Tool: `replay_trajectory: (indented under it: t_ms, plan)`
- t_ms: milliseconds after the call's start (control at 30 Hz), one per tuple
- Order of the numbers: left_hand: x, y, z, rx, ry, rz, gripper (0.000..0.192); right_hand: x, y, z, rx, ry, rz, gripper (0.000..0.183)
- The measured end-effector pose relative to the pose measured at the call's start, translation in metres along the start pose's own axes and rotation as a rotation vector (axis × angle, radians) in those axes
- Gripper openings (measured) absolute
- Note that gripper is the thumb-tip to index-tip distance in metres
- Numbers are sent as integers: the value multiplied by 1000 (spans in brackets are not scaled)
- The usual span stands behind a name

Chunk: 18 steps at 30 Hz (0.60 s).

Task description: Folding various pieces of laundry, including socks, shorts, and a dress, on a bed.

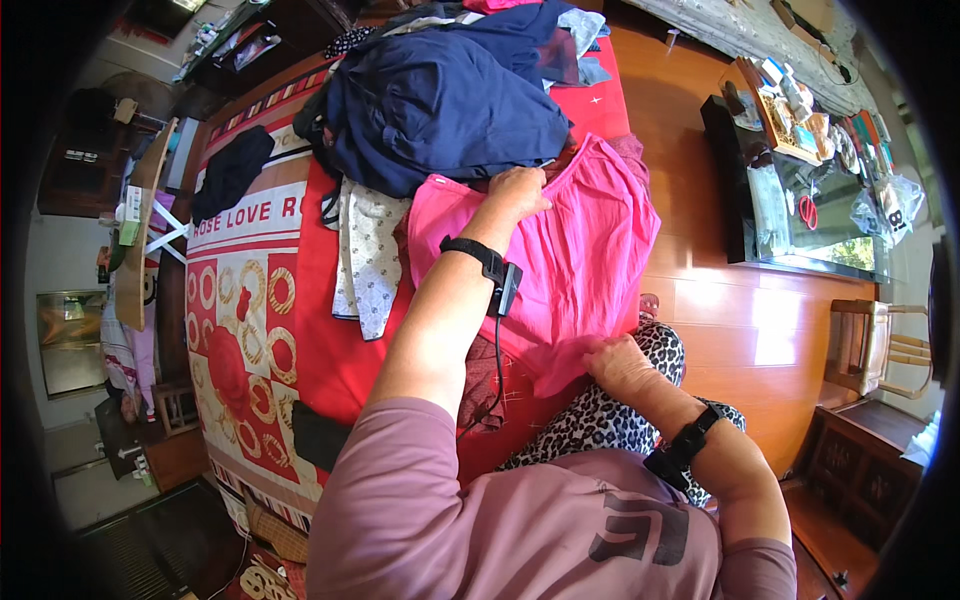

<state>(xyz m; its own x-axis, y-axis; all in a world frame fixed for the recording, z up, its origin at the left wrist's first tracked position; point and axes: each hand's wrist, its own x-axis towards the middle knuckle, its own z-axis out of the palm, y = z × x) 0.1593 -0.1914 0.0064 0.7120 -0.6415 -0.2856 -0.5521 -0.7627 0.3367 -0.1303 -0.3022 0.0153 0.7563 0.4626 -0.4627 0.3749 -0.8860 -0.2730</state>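
Observation:
A bright pink sleeveless garment (pixel 592 247) lies spread over the red sheet (pixel 337 375) in front of me. My left hand (pixel 519 192) is at its far edge, by the curved neckline, with fingers bent over the cloth. Nearer my body, my right hand (pixel 621 367) pinches the bunched near edge of the same garment. Just beyond the left hand rises a heap topped by dark blue clothing (pixel 450 105). A pale patterned garment (pixel 367 255) hangs out from under that heap. Maroon patterned cloth (pixel 484 390) shows partly beneath the pink one.
A black garment (pixel 234 169) rests on the patterned bedspread (pixel 247 337) at left. To the right, a glass-topped table (pixel 832 240) holds red-handled scissors (pixel 808 212) and plastic bags. A wooden chair (pixel 862 345) stands farther right. My leopard-print trouser leg (pixel 600 416) borders the bed.

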Motion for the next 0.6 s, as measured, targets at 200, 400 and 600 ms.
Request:
replay_trajectory:
  t_ms: [200,400,600]
  plan:
    - [1,-24,-18,-200,225,165,26,-27,18,-5,73,280,216,21]
    - [-51,-31,-100,-736,362,200,33,-63,50,-20,1081,939,364,15]
    - [-139,15,-170,-1201,196,411,28,-108,45,-50,1880,1047,55,5]
